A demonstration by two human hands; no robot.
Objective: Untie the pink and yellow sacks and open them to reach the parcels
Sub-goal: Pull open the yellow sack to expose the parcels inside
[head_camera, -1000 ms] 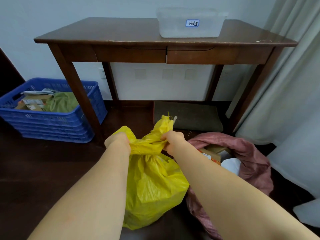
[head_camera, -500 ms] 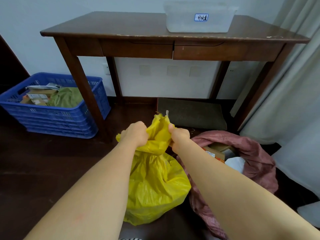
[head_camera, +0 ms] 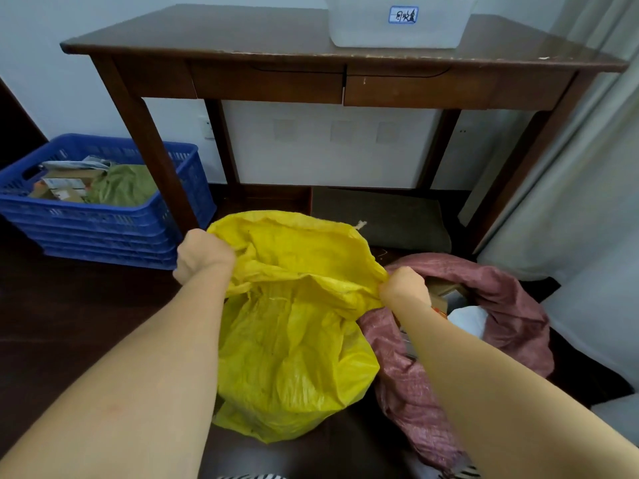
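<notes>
The hands have moved apart since before — the left hand (head_camera: 204,255) and right hand (head_camera: 404,288) are pinching the rim of the yellow sack (head_camera: 294,340), just left of the pink sack (head_camera: 511,305), stretching it open. Parcels inside are probably hidden — next, fold the rim down.

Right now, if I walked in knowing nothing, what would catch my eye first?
The bright yellow sack on the dark floor, dead centre: the left hand and right hand grip its rim on either side, holding the mouth wide. Just right of it slumps a pink sack, already open, with parcels showing inside. To the far left stands a blue crate beside a brown table.
</notes>
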